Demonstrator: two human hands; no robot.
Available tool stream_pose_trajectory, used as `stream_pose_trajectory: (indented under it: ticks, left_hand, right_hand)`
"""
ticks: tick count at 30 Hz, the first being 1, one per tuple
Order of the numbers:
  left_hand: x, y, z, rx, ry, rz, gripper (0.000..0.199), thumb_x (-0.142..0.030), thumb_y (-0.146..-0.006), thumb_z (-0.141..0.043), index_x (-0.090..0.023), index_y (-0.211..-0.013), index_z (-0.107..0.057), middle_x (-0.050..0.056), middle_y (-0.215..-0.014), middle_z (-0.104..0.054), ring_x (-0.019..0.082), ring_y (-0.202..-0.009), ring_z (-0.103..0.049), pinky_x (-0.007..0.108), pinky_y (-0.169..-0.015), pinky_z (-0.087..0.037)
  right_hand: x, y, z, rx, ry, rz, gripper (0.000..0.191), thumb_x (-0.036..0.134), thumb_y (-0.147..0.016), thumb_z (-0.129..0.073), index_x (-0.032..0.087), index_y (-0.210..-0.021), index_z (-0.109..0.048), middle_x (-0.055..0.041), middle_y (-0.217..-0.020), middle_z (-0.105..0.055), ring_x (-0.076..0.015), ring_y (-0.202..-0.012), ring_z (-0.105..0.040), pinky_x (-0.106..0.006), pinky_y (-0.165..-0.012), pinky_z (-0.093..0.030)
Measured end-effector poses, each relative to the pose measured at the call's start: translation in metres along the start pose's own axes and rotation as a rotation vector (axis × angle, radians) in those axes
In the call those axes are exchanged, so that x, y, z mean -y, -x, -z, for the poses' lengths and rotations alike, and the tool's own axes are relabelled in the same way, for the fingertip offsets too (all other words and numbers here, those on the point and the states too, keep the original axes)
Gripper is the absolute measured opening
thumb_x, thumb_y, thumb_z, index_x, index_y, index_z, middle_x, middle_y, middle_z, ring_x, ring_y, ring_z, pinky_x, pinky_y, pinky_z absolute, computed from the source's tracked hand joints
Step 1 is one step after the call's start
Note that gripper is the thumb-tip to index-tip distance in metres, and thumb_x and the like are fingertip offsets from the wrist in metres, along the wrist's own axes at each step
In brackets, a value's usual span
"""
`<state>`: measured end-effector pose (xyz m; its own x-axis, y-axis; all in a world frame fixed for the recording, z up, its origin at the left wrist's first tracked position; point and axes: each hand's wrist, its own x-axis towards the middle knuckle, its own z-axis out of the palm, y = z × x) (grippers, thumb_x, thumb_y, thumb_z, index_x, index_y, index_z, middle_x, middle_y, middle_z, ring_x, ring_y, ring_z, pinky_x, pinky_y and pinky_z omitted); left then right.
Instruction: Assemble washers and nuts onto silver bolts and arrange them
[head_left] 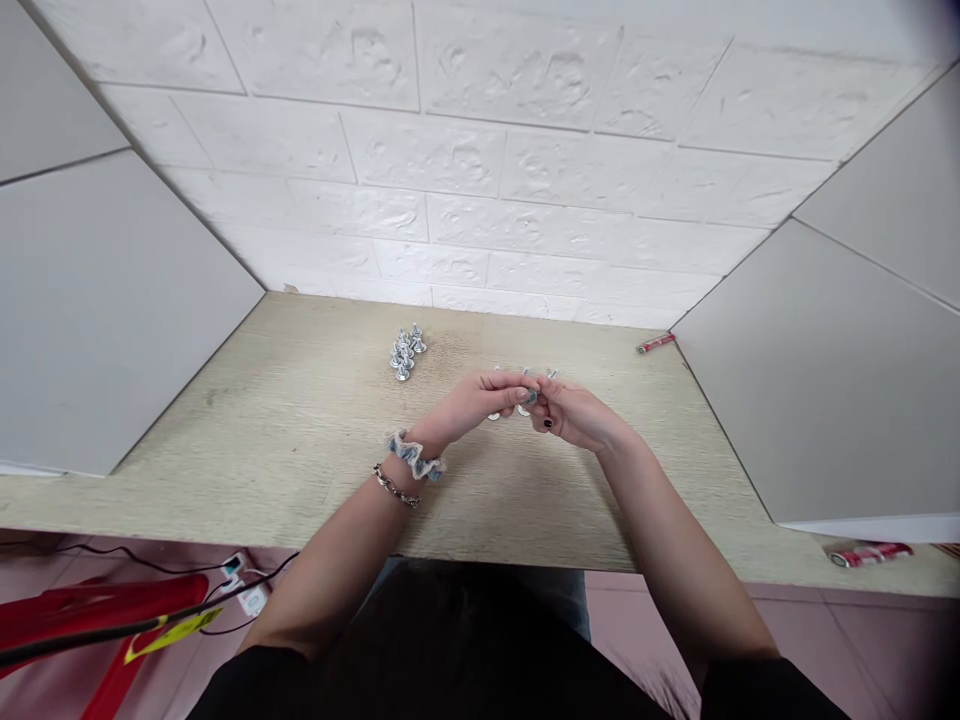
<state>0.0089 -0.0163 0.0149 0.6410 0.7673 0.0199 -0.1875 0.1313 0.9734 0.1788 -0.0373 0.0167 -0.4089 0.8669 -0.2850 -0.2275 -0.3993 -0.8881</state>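
Tabletop (315, 420) in pale wood meets white brick wall (465, 160); hands (576, 412) touching, what they pinch unclear

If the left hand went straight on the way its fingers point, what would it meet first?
Most likely the right hand: its fingers lie right at the fingertips of the left hand, though depth leaves actual contact unclear.

honestly decent room over the table (300, 410) left of the screw pile (403, 352); left hand (484, 398) and right hand (577, 412) plug the middle; wall (465, 215) blocks the back, panels (847, 390) both sides
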Motion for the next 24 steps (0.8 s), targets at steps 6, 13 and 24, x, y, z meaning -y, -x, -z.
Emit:
stream_pose_trajectory:
  ticks: [6,13,24]
  left_hand:
    - [-0.0009,0.0033,-0.0003,-0.021,0.178,0.050,0.028,-0.034,-0.067,-0.071,-0.015,-0.087,-0.068,0.000,-0.070,-0.058,0.004,-0.054,-0.040,0.019,-0.052,-0.028]
    - [0.0034,0.0024,-0.0041,0.014,0.414,0.042,0.021,-0.027,-0.068,-0.072,-0.014,-0.084,-0.068,0.001,-0.070,-0.059,0.003,-0.057,-0.045,0.015,-0.054,-0.033]
    - [0.0037,0.0014,-0.0060,-0.006,0.383,0.055,0.022,-0.028,-0.067,-0.072,-0.014,-0.084,-0.068,0.000,-0.072,-0.058,0.003,-0.058,-0.043,0.016,-0.056,-0.033]
  right_hand:
    - [0.0013,0.0003,0.0020,0.048,-0.081,0.052,0.035,0.041,-0.059,-0.076,0.016,-0.079,-0.061,0.0037,-0.059,-0.050,-0.0044,-0.050,-0.040,-0.019,-0.046,-0.031]
    - [-0.0009,-0.0007,0.0030,0.040,-0.085,0.197,0.024,0.024,-0.056,-0.079,0.020,-0.071,-0.061,0.0026,-0.072,-0.061,-0.0087,-0.067,-0.054,-0.024,-0.064,-0.040]
    - [0.0007,-0.0015,0.0015,-0.009,-0.106,0.209,0.028,0.026,-0.059,-0.076,0.023,-0.081,-0.059,0.0034,-0.082,-0.059,-0.0087,-0.068,-0.054,-0.023,-0.060,-0.039]
